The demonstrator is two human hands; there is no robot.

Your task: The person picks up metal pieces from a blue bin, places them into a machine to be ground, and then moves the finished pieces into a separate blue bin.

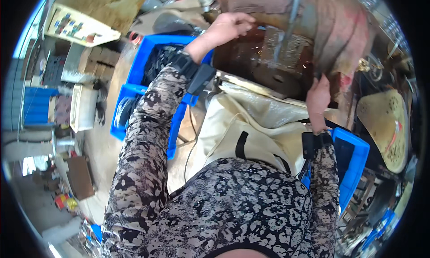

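Observation:
A stained pinkish-brown cloth (pixel 338 32) drapes over the far side of a dark, oily machine bed (pixel 233 56). At the cloth's left lower edge, my left hand (pixel 227 29) is closed with bent fingers; its grip is partly hidden. My right hand (pixel 318 99) pinches the cloth's hanging corner on the right. Between them stands a slim metal rod (pixel 293 14), in front of a shiny, wet-looking block (pixel 280 50). A dark round disc with a hole (pixel 280 81) lies nearer to me.
Blue crates (pixel 134 63) with dark contents stand left of the machine, and another blue crate (pixel 358 146) is at my right. A cream sheet (pixel 228 128) covers my lap. Farther right is a speckled yellowish tray (pixel 385 128). A white bin (pixel 85 108) stands on the left floor.

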